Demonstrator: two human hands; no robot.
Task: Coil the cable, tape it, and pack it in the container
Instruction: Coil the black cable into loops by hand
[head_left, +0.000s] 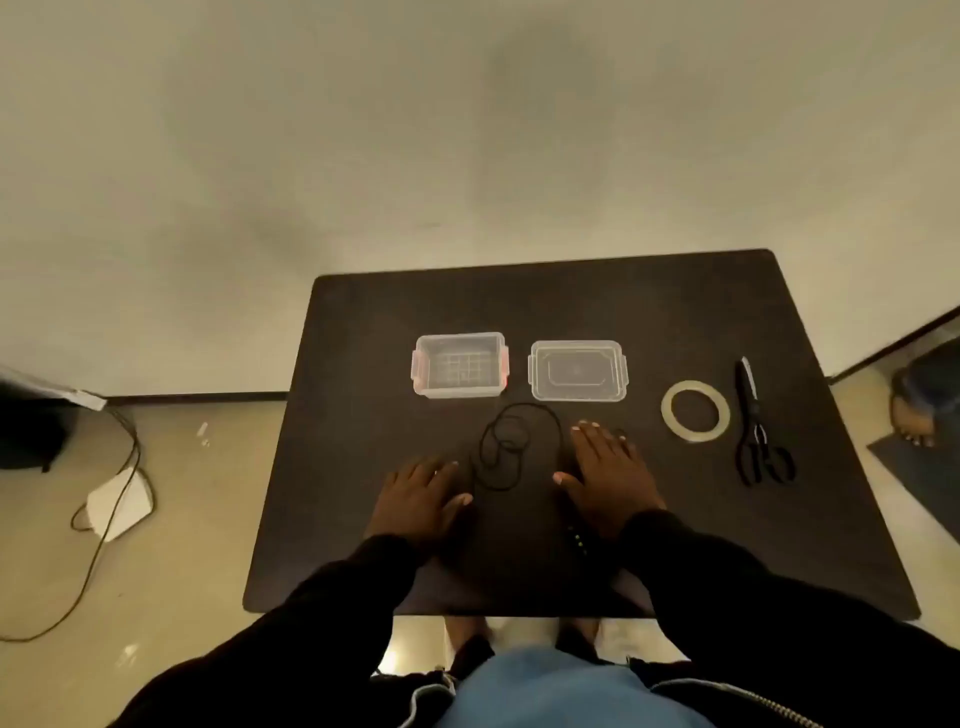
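Observation:
A thin black cable (506, 448) lies in loose loops on the dark table (675, 322), between my two hands. My left hand (418, 493) rests flat on the table just left of the cable, fingers apart, holding nothing. My right hand (605, 473) lies flat just right of the cable, also holding nothing. Behind the cable stands a clear plastic container (460, 365) with red clips, and its clear lid (577, 370) lies beside it to the right. A roll of clear tape (695, 410) lies right of my right hand.
Black scissors (759, 431) lie at the far right, past the tape. On the floor to the left are a dark cord (111, 499) and a white object (122, 503). Another person's foot (911, 415) shows at the right edge.

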